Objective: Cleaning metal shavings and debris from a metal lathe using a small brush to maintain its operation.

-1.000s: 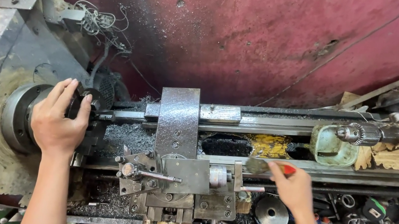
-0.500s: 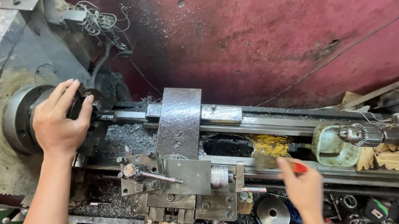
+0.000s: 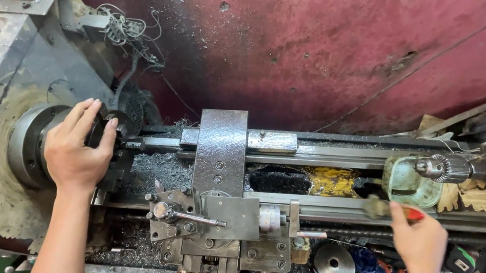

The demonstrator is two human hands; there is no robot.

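Left hand on the lathe chuck, right hand on a brush.
The chuck (image 3: pixel 27 141), at the lathe's (image 3: pixel 287 182) left end, looks heavy, rigid, oily; left hand (image 3: pixel 76 152) lies spread over its rim. Right hand (image 3: pixel 421 239) pinches the light red-handled brush (image 3: pixel 390 210) on the bed; bristles blurred, chuck jaws hidden.
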